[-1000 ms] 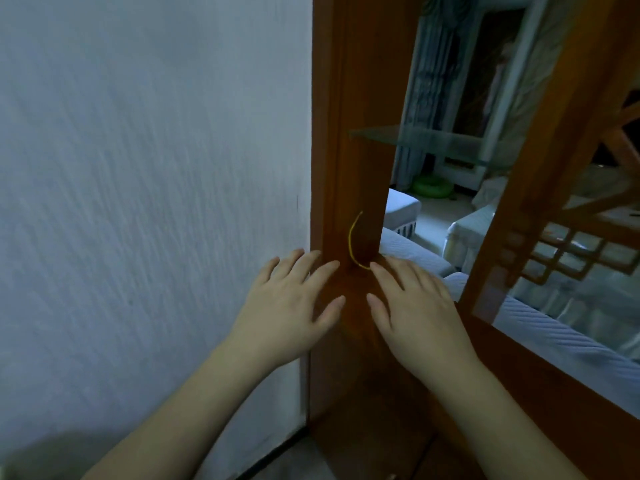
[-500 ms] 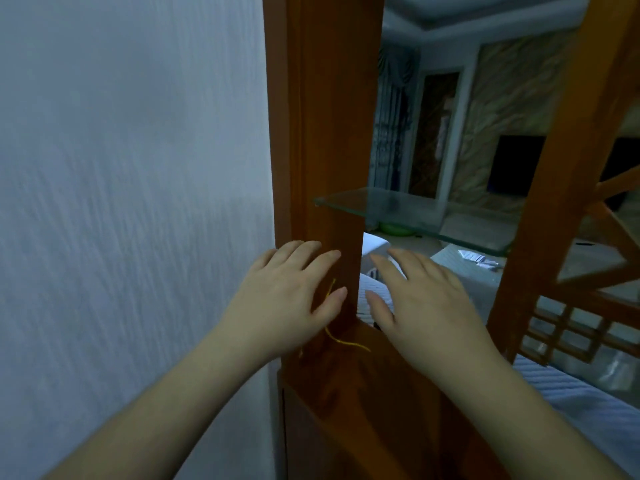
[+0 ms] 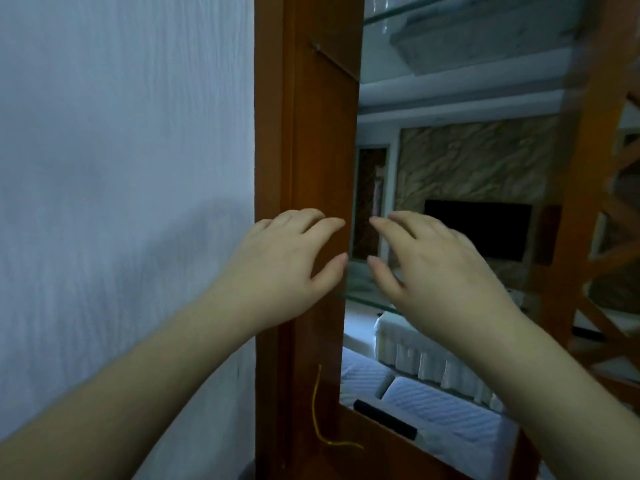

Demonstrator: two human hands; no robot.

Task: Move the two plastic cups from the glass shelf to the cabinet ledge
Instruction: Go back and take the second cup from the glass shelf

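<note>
Head view: left hand (image 3: 287, 268) and right hand (image 3: 433, 271) both raised mid-frame, fingers spread, holding nothing. Between them runs the wooden post (image 3: 322, 133). Glass shelf (image 3: 367, 299) edge peeks beneath the right hand; cups not clearly visible. Ledge (image 3: 346, 452) lower centre.

Right hand (image 3: 433, 268) hides most of lower glass shelf (image 3: 360, 297); upper shelf (image 3: 415, 8) cut off, cups perhaps there.
</note>
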